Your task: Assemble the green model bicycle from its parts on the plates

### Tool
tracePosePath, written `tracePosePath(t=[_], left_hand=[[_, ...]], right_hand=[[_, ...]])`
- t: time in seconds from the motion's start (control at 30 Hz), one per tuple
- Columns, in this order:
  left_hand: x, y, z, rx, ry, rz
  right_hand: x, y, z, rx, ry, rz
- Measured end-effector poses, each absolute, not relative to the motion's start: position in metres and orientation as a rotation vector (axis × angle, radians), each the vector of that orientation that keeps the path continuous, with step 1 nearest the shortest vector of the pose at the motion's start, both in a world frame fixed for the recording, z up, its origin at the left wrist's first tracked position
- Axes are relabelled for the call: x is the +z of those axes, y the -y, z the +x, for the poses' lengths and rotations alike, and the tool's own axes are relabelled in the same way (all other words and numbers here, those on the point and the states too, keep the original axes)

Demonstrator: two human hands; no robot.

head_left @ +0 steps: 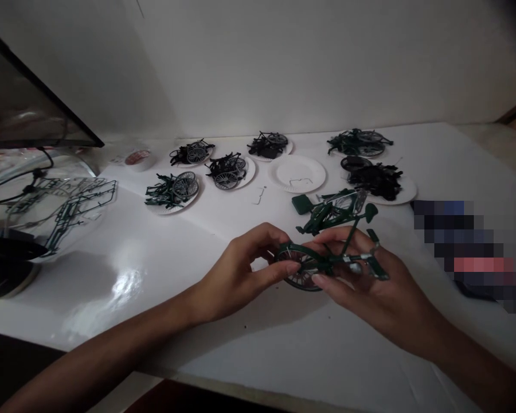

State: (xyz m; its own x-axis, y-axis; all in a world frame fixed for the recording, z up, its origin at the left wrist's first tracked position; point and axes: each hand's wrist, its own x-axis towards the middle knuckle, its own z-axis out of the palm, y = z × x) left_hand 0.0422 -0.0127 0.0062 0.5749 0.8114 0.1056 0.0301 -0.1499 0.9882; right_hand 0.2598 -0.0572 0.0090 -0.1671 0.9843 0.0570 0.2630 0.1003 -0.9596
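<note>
Both hands hold a green model bicycle (316,265) above the front of the white table. Thumb and fingers of my left hand (255,261) pinch its spoked wheel from the left. My right hand (365,281) is closed around the frame, its thumb tip near the wheel's lower right. The saddle and handlebar end stick out past my right fingers; part of the frame is hidden by them. Just behind the hands lie more green bicycle parts (327,213), with a small green box-shaped piece (301,204) at their left.
Paper plates with bicycle parts stand along the back, including a black pile (380,180) at right. Another plate (296,166) bears a thin bent wire; a second wire (260,195) lies beside it. Green part frames (75,203), cables and a monitor (30,97) are at left.
</note>
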Motion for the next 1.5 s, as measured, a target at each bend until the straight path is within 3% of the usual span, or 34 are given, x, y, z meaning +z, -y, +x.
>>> tracePosePath(t=[0.17,0.53,0.7,0.9,1.17,1.5], left_hand=[[0.000,0.012,0.043,0.823,-0.762,1.651],[-0.001,0.010,0.046,0.775,-0.763,1.770],[0.020,-0.010,0.019,0.747,-0.774,2.020],[0.029,-0.037,-0.026,0.385,-1.007,2.572],[0.006,-0.030,-0.003,0.205,-0.868,2.860],[0.005,-0.032,-0.005,0.263,-1.065,2.487]], right_hand=[[0.006,0.054,0.256,1.019,1.563,-1.403],[0.000,0.052,0.254,1.192,1.326,-1.343],[0.000,0.051,0.253,1.285,1.263,-1.249],[-0.002,0.045,0.259,1.263,1.195,-1.219],[-0.010,0.041,0.259,1.112,1.030,-1.240],[-0.015,0.042,0.255,1.002,1.127,-1.168]])
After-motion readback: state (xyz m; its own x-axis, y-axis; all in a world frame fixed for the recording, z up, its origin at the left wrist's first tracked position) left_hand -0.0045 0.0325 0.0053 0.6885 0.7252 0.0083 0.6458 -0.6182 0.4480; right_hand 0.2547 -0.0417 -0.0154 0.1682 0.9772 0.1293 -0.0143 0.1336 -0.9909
